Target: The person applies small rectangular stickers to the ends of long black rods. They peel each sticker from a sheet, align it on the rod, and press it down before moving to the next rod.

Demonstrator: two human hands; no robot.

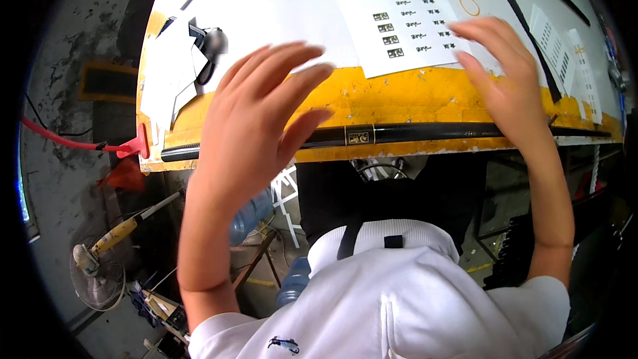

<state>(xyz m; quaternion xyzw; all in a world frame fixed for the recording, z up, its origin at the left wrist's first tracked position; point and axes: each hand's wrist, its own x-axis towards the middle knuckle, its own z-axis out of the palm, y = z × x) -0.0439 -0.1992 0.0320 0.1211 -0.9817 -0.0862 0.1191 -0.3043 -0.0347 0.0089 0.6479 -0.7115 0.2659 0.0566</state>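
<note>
The white paper sheet printed with small black labels (405, 30) lies flat at the bench's (299, 0) near yellow edge, and the right hand (502, 80) rests its spread fingers on the sheet's right side, seemingly to steady it. The left hand (256, 119) hovers open and empty above the yellow edge, fingers loosely together, near the thin black rod (412, 134) lying along it. A small yellow ring (469, 5) sits just beyond the sheet, loose white papers (169, 66) crowd the left corner, and no container shows on the bench.
</note>
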